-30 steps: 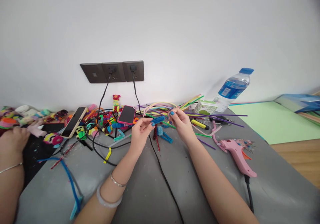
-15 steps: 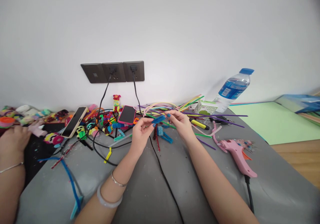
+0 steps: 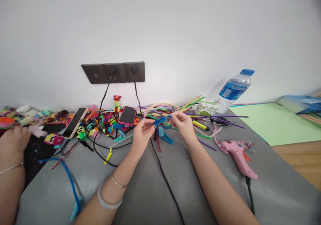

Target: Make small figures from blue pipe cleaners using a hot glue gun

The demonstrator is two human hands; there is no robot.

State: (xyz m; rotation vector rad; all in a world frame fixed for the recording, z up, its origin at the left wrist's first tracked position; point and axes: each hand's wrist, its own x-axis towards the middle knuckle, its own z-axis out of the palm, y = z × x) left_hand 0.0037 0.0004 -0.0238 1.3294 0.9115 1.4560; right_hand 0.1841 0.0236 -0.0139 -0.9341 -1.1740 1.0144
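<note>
Between my two hands, above the grey table, is a folded piece of blue pipe cleaner (image 3: 159, 120). My left hand (image 3: 143, 133) pinches its near left end between thumb and fingers. At the other end my right hand (image 3: 182, 124) has thumb and forefinger closed on its tip. Just beneath lie a light blue bent pipe cleaner piece (image 3: 166, 136) and dark red glittery strips (image 3: 157, 138), touched by neither hand. Behind my hands spreads a bundle of long coloured pipe cleaners (image 3: 163, 106).
A pink glue gun (image 3: 238, 156) lies right, with a water bottle (image 3: 232, 91) and yellow cutter (image 3: 201, 125) behind. Black cables (image 3: 164, 176) cross the table (image 3: 150, 198). Two phones (image 3: 127, 115) and small pipe cleaner figures stand left, near another person's hand (image 3: 15, 140).
My right hand has shifted slightly right and its fingers have slid toward the tip of the blue pipe cleaner piece. My left hand has hardly moved.
</note>
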